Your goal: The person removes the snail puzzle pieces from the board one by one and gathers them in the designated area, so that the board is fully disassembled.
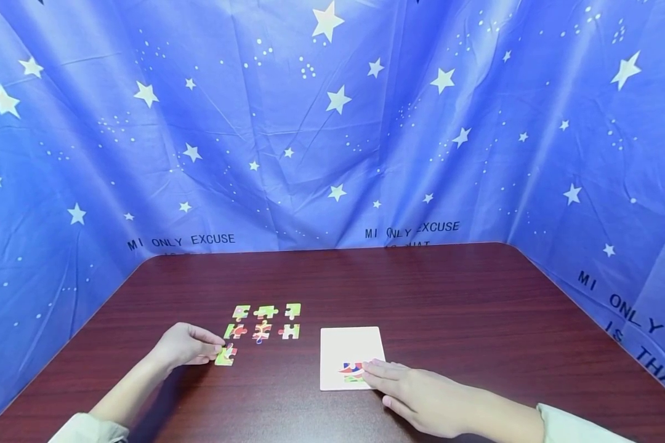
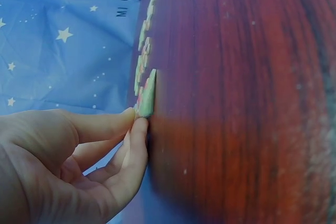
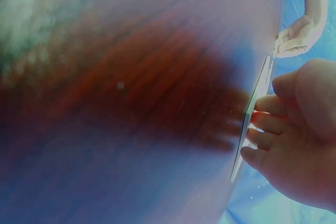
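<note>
My left hand (image 1: 184, 346) pinches the left edge of a green jigsaw piece (image 1: 226, 355) between thumb and fingertips. In the left wrist view that piece (image 2: 148, 97) tilts up, one side off the table. Beyond it lie loose jigsaw pieces in two rows, including a red and green one (image 1: 262, 331) and a green one (image 1: 266, 312). With fairly straight fingers, my right hand (image 1: 421, 394) rests on the lower right of a square white board (image 1: 346, 344). Red, blue and green jigsaw pieces (image 1: 351, 371) sit on the board's lower part, partly hidden under the fingertips.
Everything lies on a dark reddish wooden table (image 1: 443, 295). A blue curtain (image 1: 288, 123) with white stars hangs behind the table and along its sides.
</note>
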{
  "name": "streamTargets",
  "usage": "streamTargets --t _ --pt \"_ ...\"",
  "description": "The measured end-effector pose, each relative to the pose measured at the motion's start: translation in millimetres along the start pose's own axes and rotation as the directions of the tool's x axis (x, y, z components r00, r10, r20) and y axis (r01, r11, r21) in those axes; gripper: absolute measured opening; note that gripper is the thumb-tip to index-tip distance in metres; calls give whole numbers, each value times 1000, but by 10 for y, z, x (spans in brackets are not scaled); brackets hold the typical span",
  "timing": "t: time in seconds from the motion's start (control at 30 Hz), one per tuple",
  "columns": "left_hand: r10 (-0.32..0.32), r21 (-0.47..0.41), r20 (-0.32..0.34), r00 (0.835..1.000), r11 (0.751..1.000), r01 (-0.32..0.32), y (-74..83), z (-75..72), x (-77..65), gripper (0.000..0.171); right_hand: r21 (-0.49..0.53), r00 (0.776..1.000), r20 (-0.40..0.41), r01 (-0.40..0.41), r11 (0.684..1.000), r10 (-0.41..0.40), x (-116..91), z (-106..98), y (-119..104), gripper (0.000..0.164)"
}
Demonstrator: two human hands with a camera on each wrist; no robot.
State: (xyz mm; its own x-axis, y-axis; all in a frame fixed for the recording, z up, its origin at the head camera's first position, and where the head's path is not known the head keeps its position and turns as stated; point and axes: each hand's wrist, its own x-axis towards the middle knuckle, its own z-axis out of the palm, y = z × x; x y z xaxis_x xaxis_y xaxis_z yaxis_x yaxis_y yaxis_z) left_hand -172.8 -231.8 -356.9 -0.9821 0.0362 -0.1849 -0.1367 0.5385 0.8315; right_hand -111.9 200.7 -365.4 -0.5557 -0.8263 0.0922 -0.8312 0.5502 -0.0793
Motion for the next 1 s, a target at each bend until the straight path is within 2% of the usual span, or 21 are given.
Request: streamTargets --t 0.17,0.3,0.4,0.6,0.7,0.77,0.87,1.0 --pt "-13 17 1 1000 1000 13 25 -24 -5 26 -1 1000 0 3 1000 -3 8 -5 -8 44" --pt "3 75 -39 999 997 0 91 -9 -22 24 0 1000 3 4 1000 -4 9 -3 -14 44" --pt "28 117 -68 997 993 -19 198 37 -44 23 2 1000 5 1 1000 -1 6 -5 -14 44" --pt "112 177 -51 992 979 -101 506 225 -44 20 1 1000 -1 -4 1000 4 1 -19 -7 43" --pt "145 152 -16 989 978 -141 640 386 -25 19 2 1000 -4 -1 1000 1 1 -21 -3 44" --pt "183 133 23 983 974 -185 702 519 -16 19 8 1000 0 2 1000 -2 -1 -18 -3 44" --pt "252 128 93 963 956 -263 759 739 -14 17 6 1000 9 7 1000 -7 -3 -12 -2 44" --pt "356 172 166 920 908 -382 837 1009 -21 14 -9 1000 14 14 1000 -13 3 -10 4 45"
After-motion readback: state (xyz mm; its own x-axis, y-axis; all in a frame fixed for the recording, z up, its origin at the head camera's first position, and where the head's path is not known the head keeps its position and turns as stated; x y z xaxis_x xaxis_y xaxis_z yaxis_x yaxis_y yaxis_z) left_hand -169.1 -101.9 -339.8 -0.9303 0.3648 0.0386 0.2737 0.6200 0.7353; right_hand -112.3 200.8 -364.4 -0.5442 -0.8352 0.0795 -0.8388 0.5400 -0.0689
